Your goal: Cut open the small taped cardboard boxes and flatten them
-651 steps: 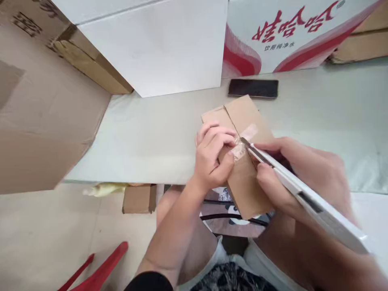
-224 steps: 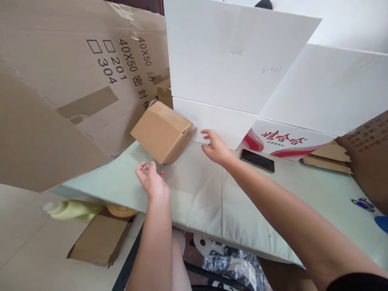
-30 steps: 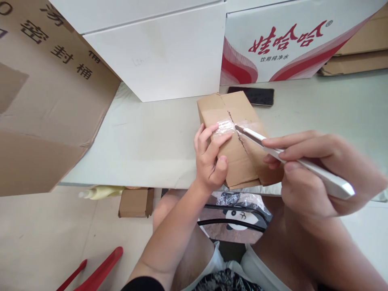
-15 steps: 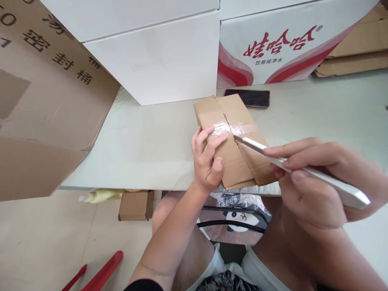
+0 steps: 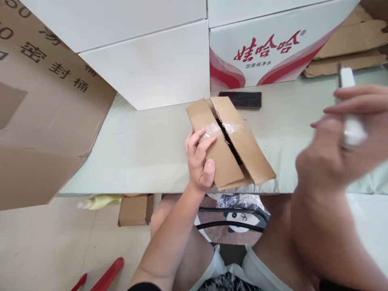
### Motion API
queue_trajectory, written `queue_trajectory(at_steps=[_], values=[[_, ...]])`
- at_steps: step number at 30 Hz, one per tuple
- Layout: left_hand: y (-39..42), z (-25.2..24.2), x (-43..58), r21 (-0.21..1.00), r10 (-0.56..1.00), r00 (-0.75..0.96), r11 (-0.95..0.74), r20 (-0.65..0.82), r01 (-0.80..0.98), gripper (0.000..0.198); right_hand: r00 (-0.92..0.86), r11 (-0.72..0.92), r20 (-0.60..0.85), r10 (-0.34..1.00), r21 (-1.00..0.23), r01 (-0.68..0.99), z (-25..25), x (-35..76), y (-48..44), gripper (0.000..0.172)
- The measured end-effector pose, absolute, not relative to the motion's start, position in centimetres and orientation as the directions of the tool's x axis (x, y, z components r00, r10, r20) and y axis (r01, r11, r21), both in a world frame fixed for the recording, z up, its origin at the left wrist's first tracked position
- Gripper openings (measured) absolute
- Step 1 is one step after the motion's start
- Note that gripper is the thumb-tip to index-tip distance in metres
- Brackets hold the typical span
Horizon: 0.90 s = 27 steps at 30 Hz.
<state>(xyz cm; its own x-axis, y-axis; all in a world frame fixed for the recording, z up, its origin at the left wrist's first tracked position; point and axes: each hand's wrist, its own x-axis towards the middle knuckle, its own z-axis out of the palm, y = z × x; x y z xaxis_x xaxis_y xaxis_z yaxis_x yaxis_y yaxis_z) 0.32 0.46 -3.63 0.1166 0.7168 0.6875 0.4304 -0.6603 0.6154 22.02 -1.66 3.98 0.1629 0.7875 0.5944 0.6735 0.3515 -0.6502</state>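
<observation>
A small brown cardboard box [image 5: 226, 161] lies on the pale covered table, with a dark gap between its two top flaps. Clear tape [image 5: 214, 130] crosses the flaps and is split at the gap. My left hand [image 5: 200, 161] grips the box's left side, its fingertips resting on the taped flap. To the right of the box and apart from it, my right hand [image 5: 336, 141] is closed around a white utility knife [image 5: 347, 76], tip pointing up and away. Motion blurs the hand and the knife.
Behind the box lies a black phone [image 5: 242, 100]. White cartons [image 5: 169, 68] and a red-and-white water carton [image 5: 254, 56] stand at the back. A large cardboard box [image 5: 45, 121] is on the left, flattened cardboard [image 5: 348, 44] at the back right. A smaller box [image 5: 136, 210] sits below the table edge.
My right hand has lifted the utility knife off the box and moved it up and to the right. The flaps have parted, and the gap is wider. My left hand keeps its grip.
</observation>
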Motion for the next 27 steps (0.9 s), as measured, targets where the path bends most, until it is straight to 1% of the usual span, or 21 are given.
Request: queue_trajectory(at_steps=[1,2,3,4,6,8,10,12,14,15,16,17,19,20,21,22,23,24,25,27], values=[[0.5,-3.6,0.3,0.609,0.717,0.122,-0.659,0.687,0.441,0.047,0.242,0.271,0.619,0.747,-0.616,0.74,3.2,22.5,-0.7,0.015],[0.6,-3.7,0.2,0.602,0.714,0.129,-0.661,0.688,0.448,0.047,0.321,0.156,0.631,0.706,-0.581,0.799,2.3,23.0,0.3,0.011],[0.6,-3.6,0.1,0.598,0.712,0.134,-0.664,0.69,0.449,0.047,0.369,0.032,0.601,0.709,-0.55,0.834,1.3,23.6,1.1,0.01],[0.7,-3.6,0.1,0.597,0.709,0.137,-0.667,0.692,0.446,0.047,0.395,-0.07,0.542,0.742,-0.524,0.849,0.2,24.1,1.8,0.014],[0.8,-3.6,0.0,0.6,0.707,0.139,-0.673,0.693,0.432,0.046,0.41,-0.211,0.361,0.838,-0.479,0.852,-1.9,25.0,2.7,0.024],[0.9,-3.5,0.0,0.607,0.71,0.138,-0.672,0.69,0.424,0.046,0.406,-0.296,0.186,0.895,-0.434,0.851,-3.4,25.3,3.0,0.034],[0.8,-3.4,0.1,0.612,0.712,0.139,-0.672,0.688,0.418,0.045,0.398,-0.344,0.05,0.916,-0.414,0.843,-4.0,25.2,2.8,0.045],[0.7,-3.4,0.2,0.624,0.715,0.131,-0.672,0.686,0.4,0.044,0.388,-0.352,-0.006,0.921,-0.439,0.827,-3.7,24.9,2.5,0.053],[0.4,-3.5,0.3,0.639,0.718,0.104,-0.667,0.688,0.383,0.043,0.393,-0.323,0.038,0.919,-0.502,0.802,-2.5,24.5,2.1,0.054],[0.2,-3.5,0.4,0.645,0.721,0.084,-0.661,0.688,0.382,0.043,0.38,-0.277,0.081,0.921,-0.55,0.788,-1.6,24.3,1.8,0.051],[0.1,-3.5,0.4,0.65,0.723,0.064,-0.653,0.688,0.388,0.043,0.337,-0.194,0.128,0.933,-0.609,0.769,-0.7,24.1,1.4,0.049],[-0.1,-3.5,0.4,0.652,0.724,0.049,-0.646,0.688,0.398,0.043,0.249,-0.073,0.172,0.953,-0.667,0.741,0.4,24.0,0.9,0.048],[-0.1,-3.5,0.3,0.651,0.729,0.034,-0.629,0.683,0.424,0.042,-0.054,0.225,0.248,0.967,-0.739,0.635,2.7,23.5,-0.5,0.053],[-0.1,-3.5,0.2,0.653,0.735,0.03,-0.619,0.677,0.436,0.041,-0.222,0.354,0.275,0.935,-0.741,0.571,3.7,23.3,-1.3,0.059],[0.0,-3.5,0.1,0.655,0.74,0.027,-0.611,0.672,0.445,0.04,-0.353,0.438,0.281,0.893,-0.726,0.531,4.5,23.0,-2.0,0.063],[0.1,-3.6,0.1,0.66,0.745,0.023,-0.604,0.667,0.447,0.04,-0.436,0.489,0.276,0.857,-0.704,0.515,5.2,22.7,-2.6,0.065],[0.2,-3.8,0.2,0.671,0.75,0.011,-0.598,0.662,0.438,0.039,-0.47,0.511,0.269,0.841,-0.683,0.523,5.6,22.4,-3.1,0.063],[0.2,-3.9,0.2,0.687,0.751,-0.01,-0.598,0.66,0.413,0.04,-0.462,0.51,0.268,0.845,-0.665,0.546,5.7,22.1,-3.2,0.059],[0.3,-4.1,0.4,0.701,0.746,-0.037,-0.606,0.665,0.376,0.042,-0.421,0.493,0.281,0.863,-0.652,0.576,5.6,21.9,-3.2,0.054],[0.3,-4.4,0.7,0.708,0.718,-0.096,-0.64,0.69,0.3,0.047,-0.253,0.423,0.346,0.904,-0.631,0.651,4.8,21.5,-2.6,0.047]])
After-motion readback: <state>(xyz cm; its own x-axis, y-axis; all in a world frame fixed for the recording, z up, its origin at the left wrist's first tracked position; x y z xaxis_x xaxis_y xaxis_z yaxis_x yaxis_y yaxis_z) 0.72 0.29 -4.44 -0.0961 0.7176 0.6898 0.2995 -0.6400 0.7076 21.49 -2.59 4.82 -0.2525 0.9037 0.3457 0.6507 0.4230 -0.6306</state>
